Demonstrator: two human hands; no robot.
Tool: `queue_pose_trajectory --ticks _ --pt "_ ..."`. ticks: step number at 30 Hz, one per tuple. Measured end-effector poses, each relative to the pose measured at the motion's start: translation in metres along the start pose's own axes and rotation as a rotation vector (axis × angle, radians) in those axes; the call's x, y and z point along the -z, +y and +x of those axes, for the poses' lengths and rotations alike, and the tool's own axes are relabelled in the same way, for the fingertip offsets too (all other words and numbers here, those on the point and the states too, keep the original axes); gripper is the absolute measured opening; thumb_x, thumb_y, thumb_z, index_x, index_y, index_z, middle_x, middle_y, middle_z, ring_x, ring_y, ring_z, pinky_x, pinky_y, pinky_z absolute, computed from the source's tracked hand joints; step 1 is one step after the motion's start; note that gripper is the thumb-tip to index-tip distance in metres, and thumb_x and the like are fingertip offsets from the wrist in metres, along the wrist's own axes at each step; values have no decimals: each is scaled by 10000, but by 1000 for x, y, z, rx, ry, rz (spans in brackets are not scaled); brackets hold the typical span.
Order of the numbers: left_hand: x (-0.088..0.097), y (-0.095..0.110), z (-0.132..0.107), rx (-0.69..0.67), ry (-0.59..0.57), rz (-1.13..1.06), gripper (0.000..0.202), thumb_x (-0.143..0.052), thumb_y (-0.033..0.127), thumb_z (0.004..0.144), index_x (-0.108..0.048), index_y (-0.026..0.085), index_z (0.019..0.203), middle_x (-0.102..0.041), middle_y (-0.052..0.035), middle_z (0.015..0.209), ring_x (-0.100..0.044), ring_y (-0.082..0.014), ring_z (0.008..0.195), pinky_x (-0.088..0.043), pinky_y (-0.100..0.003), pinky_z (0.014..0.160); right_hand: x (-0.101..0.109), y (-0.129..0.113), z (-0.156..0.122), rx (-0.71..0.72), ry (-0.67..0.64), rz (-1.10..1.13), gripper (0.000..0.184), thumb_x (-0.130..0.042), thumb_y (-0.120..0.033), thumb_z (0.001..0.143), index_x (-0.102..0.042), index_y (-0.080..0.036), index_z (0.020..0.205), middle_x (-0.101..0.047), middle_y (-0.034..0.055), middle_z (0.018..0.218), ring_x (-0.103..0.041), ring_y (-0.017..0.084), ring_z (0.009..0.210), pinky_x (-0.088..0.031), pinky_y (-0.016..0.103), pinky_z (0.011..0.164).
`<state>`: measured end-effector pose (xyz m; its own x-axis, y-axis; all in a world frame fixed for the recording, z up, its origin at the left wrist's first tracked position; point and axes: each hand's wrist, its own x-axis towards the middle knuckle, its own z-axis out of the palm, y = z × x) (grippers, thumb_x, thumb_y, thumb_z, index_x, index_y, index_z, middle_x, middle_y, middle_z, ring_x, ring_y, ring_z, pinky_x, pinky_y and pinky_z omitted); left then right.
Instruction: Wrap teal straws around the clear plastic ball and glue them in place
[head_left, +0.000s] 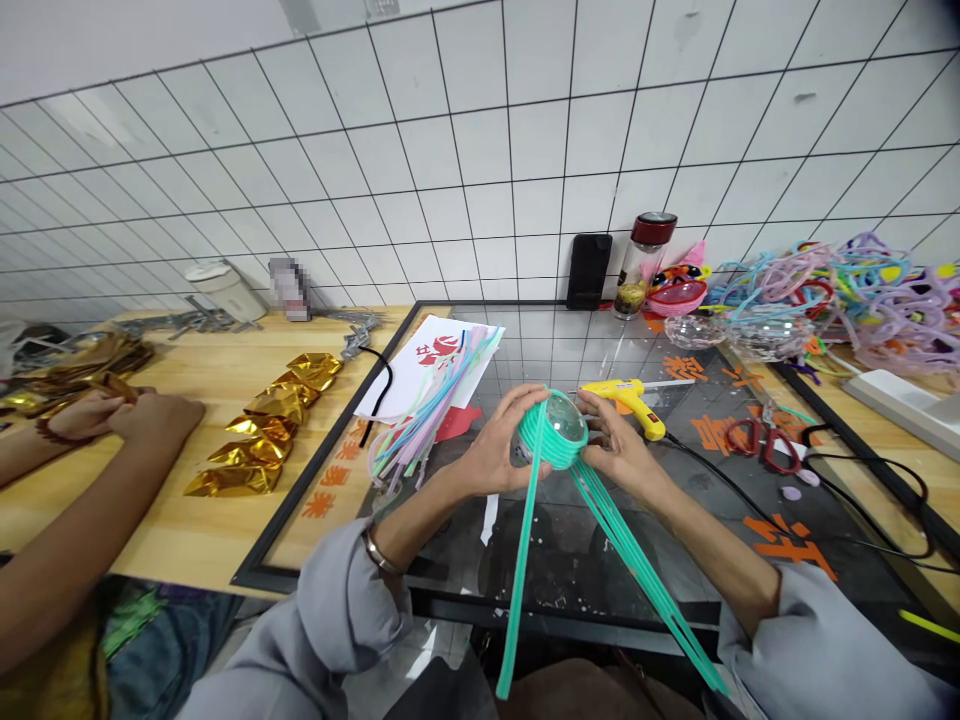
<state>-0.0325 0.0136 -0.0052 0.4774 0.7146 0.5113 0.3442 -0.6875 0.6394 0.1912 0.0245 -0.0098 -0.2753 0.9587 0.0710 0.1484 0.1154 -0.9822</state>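
Note:
A clear plastic ball is wrapped around its sides with bands of green plastic strip. My left hand curves around its left side, and my right hand closes on the right side with thumb and fingertips. Both hands hold it above the dark glass tabletop. From the ball, long green strips hang down toward my lap, one to the left and several to the right. Just beyond my right hand lies a yellow hot glue gun with its cord. The ball's underside is hidden.
Left of me are colored strips on white paper, with folded gold foil pieces farther left. A co-worker's hands work there. Red scissors lie right. A glass bottle and a phone stand behind.

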Motion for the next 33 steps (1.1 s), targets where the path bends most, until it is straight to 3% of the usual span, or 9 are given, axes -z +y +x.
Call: queue_pose_trajectory --ticks 7,13,16,18,21,23,25,29,33 --pt "-7 -11 -3 67 28 58 1197 -876 669 511 -328 233 1481 -346 -217 1505 -330 -435 1456 -321 -654 1177 -1 -2 -2 12 -3 9 753 -650 -237 622 -489 -238 1358 -605 119 1285 -642 248 1011 -549 423 822" --pt "-10 -11 -2 12 125 62 1040 -892 569 581 -383 253 1432 -499 -159 1406 -461 -365 1361 -384 -589 1143 -4 -4 -5 25 -4 13 763 -722 -314 640 -490 -248 1364 -607 113 1276 -632 233 989 -537 426 841" --pt "-5 -5 0 57 139 6 923 -886 479 622 -426 238 1385 -525 -144 1375 -506 -345 1318 -412 -561 1125 -4 -8 -6 -2 35 47 707 -753 -442 685 -539 -235 1326 -639 105 1219 -634 240 1015 -527 414 854" --pt "0 -1 1 141 78 -81 920 -899 458 600 -445 231 1367 -545 -139 1363 -533 -344 1297 -419 -548 1125 -3 -10 -5 -3 114 59 570 -677 -588 770 -627 -215 1199 -678 92 1108 -638 238 995 -519 388 823" --pt "9 4 2 250 -2 -209 956 -913 403 577 -425 233 1381 -545 -137 1387 -564 -338 1270 -435 -533 1119 1 -10 -4 85 260 2 523 -513 -696 868 -644 -200 768 -646 36 755 -595 186 742 -470 325 681" --pt "13 7 3 292 -32 -283 965 -913 351 576 -405 239 1389 -548 -130 1389 -592 -320 1241 -478 -502 1085 3 -11 -5 162 315 -80 540 -499 -666 897 -527 -211 607 -523 -10 587 -487 146 594 -405 297 598" --pt "16 8 4 305 -21 -329 960 -911 320 575 -400 227 1383 -565 -128 1367 -594 -314 1240 -488 -487 1080 3 -14 -8 234 322 -167 470 -527 -577 917 -517 -214 618 -486 -28 566 -447 135 563 -371 288 573" --pt "17 7 6 293 -29 -325 916 -914 345 565 -454 191 1342 -559 -152 1368 -580 -331 1262 -479 -495 1093 -2 -22 -16 423 282 -293 204 -572 -365 930 -634 -216 805 -619 -4 711 -563 163 683 -436 305 663" --pt "16 6 5 320 -74 -294 903 -917 374 561 -491 182 1334 -495 -171 1447 -537 -359 1320 -448 -500 1121 -5 -28 -20 575 283 -380 133 -557 -254 955 -652 -216 869 -657 16 788 -612 174 742 -473 321 709"
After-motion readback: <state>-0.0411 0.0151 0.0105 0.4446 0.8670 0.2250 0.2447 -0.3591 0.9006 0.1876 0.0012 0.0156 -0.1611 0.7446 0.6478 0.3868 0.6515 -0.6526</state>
